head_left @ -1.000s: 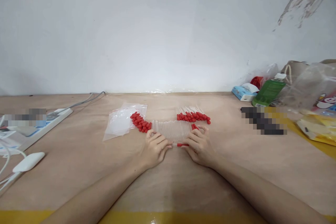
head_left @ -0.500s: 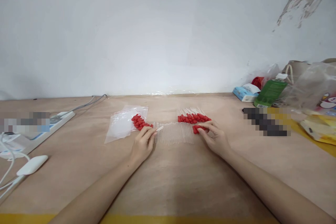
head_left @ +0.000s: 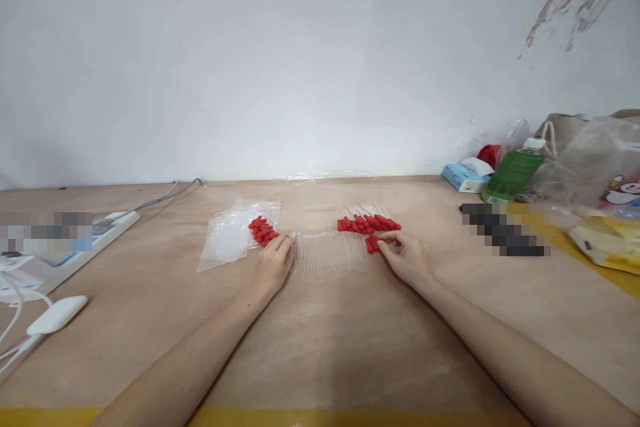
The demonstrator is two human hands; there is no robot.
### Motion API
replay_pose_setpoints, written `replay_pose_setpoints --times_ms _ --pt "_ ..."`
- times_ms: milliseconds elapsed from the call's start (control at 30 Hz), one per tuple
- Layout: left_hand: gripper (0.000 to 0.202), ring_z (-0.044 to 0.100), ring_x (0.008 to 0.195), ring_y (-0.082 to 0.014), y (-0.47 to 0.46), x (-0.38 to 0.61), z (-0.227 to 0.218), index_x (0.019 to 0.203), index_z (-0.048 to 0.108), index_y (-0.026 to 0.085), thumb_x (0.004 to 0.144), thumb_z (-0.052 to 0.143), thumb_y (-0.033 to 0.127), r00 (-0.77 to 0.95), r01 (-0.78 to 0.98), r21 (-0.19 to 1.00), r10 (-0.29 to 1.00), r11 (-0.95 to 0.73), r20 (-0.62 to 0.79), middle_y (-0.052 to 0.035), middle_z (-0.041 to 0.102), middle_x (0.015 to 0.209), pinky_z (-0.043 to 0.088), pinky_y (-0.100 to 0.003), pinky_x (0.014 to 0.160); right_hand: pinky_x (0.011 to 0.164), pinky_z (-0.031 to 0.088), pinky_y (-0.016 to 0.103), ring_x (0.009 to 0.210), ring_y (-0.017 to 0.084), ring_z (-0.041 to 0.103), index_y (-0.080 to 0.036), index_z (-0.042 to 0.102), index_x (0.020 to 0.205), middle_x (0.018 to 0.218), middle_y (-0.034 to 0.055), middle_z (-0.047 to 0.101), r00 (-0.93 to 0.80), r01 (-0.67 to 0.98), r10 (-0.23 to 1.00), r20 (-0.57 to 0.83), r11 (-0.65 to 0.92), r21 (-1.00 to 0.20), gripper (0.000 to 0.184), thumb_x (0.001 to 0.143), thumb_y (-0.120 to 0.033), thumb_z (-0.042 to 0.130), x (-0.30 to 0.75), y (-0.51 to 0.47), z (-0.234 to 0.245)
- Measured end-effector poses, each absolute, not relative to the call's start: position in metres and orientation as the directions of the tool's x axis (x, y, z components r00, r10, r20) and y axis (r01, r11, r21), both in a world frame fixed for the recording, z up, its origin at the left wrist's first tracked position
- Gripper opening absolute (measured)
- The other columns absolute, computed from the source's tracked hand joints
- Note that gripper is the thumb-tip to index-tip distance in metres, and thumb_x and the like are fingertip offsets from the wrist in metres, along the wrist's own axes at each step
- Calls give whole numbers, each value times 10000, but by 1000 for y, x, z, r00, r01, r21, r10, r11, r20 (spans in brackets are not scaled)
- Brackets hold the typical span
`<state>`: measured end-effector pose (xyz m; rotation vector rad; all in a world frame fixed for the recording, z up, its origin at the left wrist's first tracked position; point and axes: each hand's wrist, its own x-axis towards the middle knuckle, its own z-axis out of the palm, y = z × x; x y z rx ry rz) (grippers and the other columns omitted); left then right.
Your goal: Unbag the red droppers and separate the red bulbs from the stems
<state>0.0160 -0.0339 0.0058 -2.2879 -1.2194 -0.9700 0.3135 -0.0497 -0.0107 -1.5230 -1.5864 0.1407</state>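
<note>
Thin clear tubes [head_left: 330, 253] lie side by side in a row between my hands. My left hand [head_left: 276, 261] is closed at the row's left end, its fingertips beside a small pile of red rubber-like bulbs [head_left: 261, 231]; whatever it grips is hidden. On the right, my right hand [head_left: 407, 259] pinches at the edge of a small cluster of red bulbs [head_left: 371, 244], thumb and forefinger close together on a red bulb. Just behind it runs a row of red bulbs with clear tubes [head_left: 369, 223] pointing away from me.
Clear zip bags [head_left: 227, 237] lie under and left of the bulb pile. A white power strip [head_left: 107, 238] and a white adapter [head_left: 57, 315] with cables are at left. At right stand a tissue pack [head_left: 465, 177], a green bottle [head_left: 515, 173] and plastic bags [head_left: 580, 167].
My left hand has shifted slightly left, and the clear tube at its fingertips no longer shows. My right fingers have drawn closer together beside the small red cluster. The view has shifted slightly.
</note>
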Motion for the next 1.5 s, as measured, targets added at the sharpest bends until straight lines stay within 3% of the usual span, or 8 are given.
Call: replay_pose_setpoints --times_ms 200,467,767,933,1067,1300,1500 --pt "152 571 755 -146 -37 19 4 795 576 164 850 438 196 404 759 109 594 -642 696 -48 575 811 481 -255 674 775 359 371 799 213 581 -252 680 793 821 14 690 166 807 843 512 182 -562 190 731 -345 526 310 -57 -2" --pt "201 560 885 -205 -42 20 5 898 602 150 804 546 319 413 736 153 617 -660 670 -83 578 920 482 -345 798 742 352 355 750 206 581 -247 687 787 791 27 688 226 793 827 514 151 -591 225 741 -389 519 308 -58 0" --pt "170 536 899 -193 -56 18 10 937 597 150 806 541 243 425 692 167 582 -703 693 -82 554 941 471 -341 795 761 326 364 771 205 575 -260 678 805 808 11 688 190 798 851 491 158 -582 210 733 -398 537 309 -60 2" --pt "144 534 883 -188 -55 18 9 920 601 162 805 541 226 431 682 161 570 -714 700 -75 557 929 469 -343 783 774 325 366 756 203 580 -223 669 802 784 41 680 271 767 813 515 142 -626 274 751 -434 502 309 -60 2" --pt "130 532 874 -186 -55 18 8 907 602 165 804 539 214 431 675 159 559 -721 708 -74 557 922 469 -342 774 725 342 356 721 208 583 -219 659 762 729 41 675 316 733 845 431 71 -677 296 759 -451 475 312 -58 0" --pt "123 535 871 -185 -56 18 10 889 606 169 807 523 207 432 669 165 560 -725 707 -74 559 922 472 -343 769 703 321 374 683 225 574 -239 673 705 650 39 648 338 766 878 339 -47 -641 398 779 -533 416 313 -57 2" --pt "127 536 875 -186 -56 18 10 899 603 163 803 529 198 430 665 155 544 -730 720 -80 556 931 474 -345 773 710 309 373 715 219 566 -229 666 826 747 53 664 367 735 865 342 -45 -676 417 820 -501 350 314 -58 2"
